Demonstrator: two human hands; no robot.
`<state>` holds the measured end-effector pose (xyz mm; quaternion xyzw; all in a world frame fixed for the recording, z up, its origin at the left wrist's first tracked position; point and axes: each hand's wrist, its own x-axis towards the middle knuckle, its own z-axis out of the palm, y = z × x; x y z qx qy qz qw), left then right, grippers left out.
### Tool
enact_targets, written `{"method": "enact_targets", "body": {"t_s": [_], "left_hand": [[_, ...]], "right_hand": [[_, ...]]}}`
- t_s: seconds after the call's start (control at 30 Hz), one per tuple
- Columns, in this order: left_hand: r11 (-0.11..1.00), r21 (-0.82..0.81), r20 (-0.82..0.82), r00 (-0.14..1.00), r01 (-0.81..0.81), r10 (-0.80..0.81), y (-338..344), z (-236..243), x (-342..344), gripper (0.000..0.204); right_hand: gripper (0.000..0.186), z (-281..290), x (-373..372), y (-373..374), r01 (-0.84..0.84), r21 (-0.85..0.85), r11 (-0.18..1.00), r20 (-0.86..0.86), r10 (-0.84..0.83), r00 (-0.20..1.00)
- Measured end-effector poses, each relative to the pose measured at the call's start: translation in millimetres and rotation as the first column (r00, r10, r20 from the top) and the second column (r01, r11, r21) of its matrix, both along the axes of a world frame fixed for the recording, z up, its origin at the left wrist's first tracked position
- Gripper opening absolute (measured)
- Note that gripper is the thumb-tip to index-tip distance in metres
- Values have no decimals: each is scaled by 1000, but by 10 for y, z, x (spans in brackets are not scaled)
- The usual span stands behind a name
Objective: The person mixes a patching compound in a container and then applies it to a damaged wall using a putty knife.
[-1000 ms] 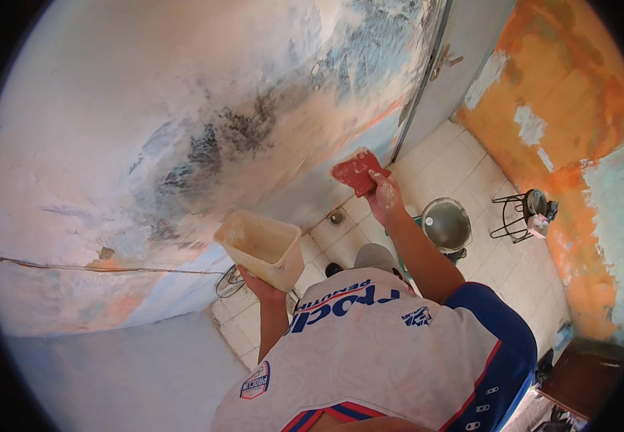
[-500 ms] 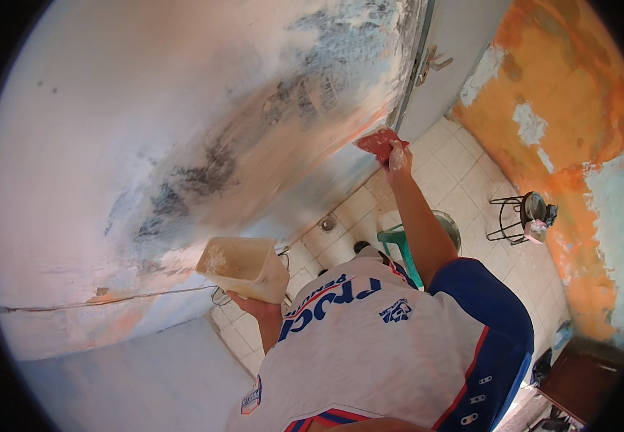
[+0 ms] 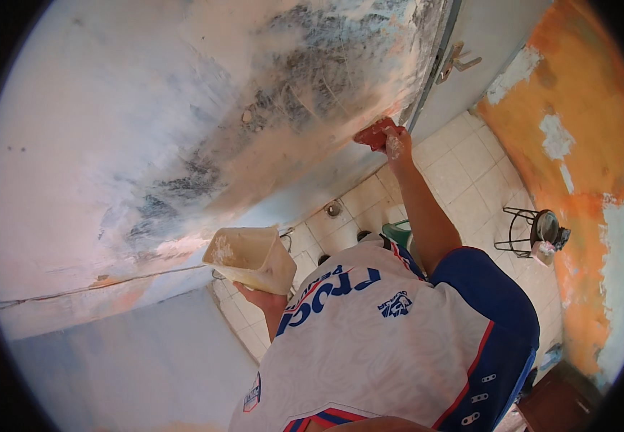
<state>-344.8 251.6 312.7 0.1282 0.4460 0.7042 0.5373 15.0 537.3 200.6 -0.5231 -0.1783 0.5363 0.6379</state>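
My right hand (image 3: 398, 146), dusted with white, grips a red putty spreader (image 3: 372, 135). Its edge is against or very close to the patchy wall (image 3: 276, 155), beside the door frame. Dark grey streaks and whitish smears cover that part of the wall. My left hand (image 3: 263, 297) supports a cream plastic tub (image 3: 263, 268) from below, its open top tilted toward the wall. White residue clings to the inner side of the tub; how much lies at its bottom is hard to see.
Right of the wall is a grey door with a metal handle (image 3: 457, 63). A black metal stool (image 3: 531, 234) with things on it stands by the orange, peeling wall (image 3: 578, 108). Part of a green stool (image 3: 397, 232) shows beside my arm. A cable (image 3: 96, 282) runs along the lower wall.
The view has shifted slightly, so the door and stool appear farther right. My right hand with the spreader has moved a little up and left relative to the door frame. Both holds are unchanged.
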Motion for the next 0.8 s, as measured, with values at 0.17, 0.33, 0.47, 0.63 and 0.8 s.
{"method": "enact_targets", "body": {"t_s": [0.17,0.33,0.47,0.63,0.8], "left_hand": [[998,32,-7,998,-56,56,47,148,205,64],[989,62,257,960,-134,114,1,-101,118,74],[986,54,279,951,-157,136,-9,-83,189,75],[979,165,232,969,-122,82,2,-16,260,77],[971,215,223,973,-102,53,76,-39,285,78]], "right_hand": [[19,-208,-144,23,-103,64,993,-107,109,988],[27,240,-207,461,-89,110,990,-225,112,968],[24,2212,-172,485,-126,543,830,-113,221,969],[22,2622,3,116,-90,505,858,-63,141,988],[27,997,25,-71,44,238,970,-111,-18,994]]}}
